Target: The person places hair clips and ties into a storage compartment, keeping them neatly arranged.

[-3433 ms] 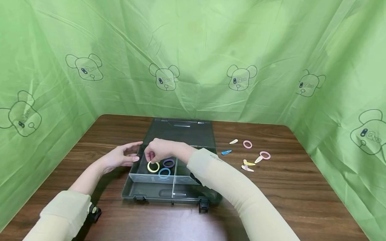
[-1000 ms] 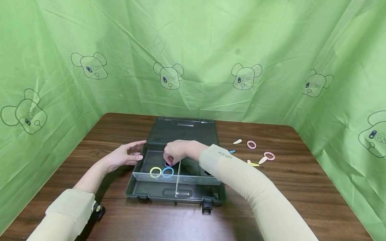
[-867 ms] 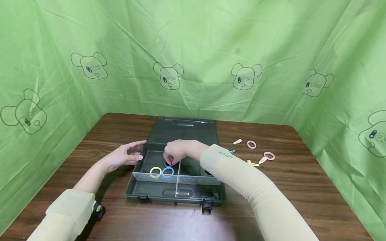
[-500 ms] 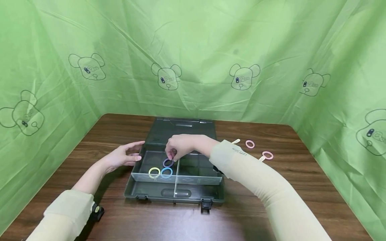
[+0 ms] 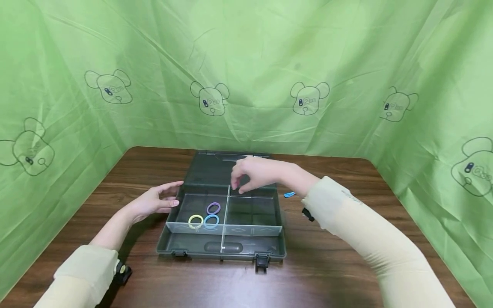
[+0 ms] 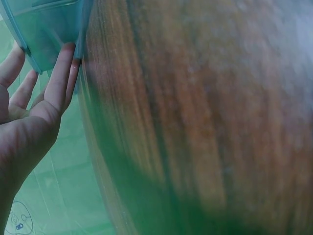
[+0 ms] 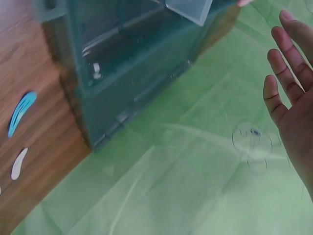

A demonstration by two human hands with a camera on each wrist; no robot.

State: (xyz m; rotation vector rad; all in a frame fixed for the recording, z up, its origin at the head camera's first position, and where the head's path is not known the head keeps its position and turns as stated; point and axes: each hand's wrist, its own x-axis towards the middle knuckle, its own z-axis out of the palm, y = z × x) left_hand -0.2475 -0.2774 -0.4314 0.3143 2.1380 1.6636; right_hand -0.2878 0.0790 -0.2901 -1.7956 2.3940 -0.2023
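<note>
An open dark translucent divided box (image 5: 252, 241) lies on the table, lid folded back. Its back left compartment holds three hair ties: a purple one (image 5: 213, 202) behind, a yellow one (image 5: 190, 224) and a blue one (image 5: 217, 220) side by side in front. My left hand (image 5: 155, 201) rests against the box's left wall, fingers fairly straight; in the left wrist view its fingertips touch that wall. My right hand (image 5: 259, 172) hovers over the back of the box with nothing between thumb and fingers; in the right wrist view its fingers are loosely extended.
Right of the box lies a blue snap hair clip (image 5: 289, 194), with a white hair clip (image 7: 18, 164) near it in the right wrist view. My right forearm hides the table beyond. Clear dividers (image 5: 252, 230) split the box. A green curtain (image 5: 254, 55) surrounds the table.
My right hand set down the yellow hair tie, then touched the purple one, let it go and rose back to the right. My left hand has stayed at the box.
</note>
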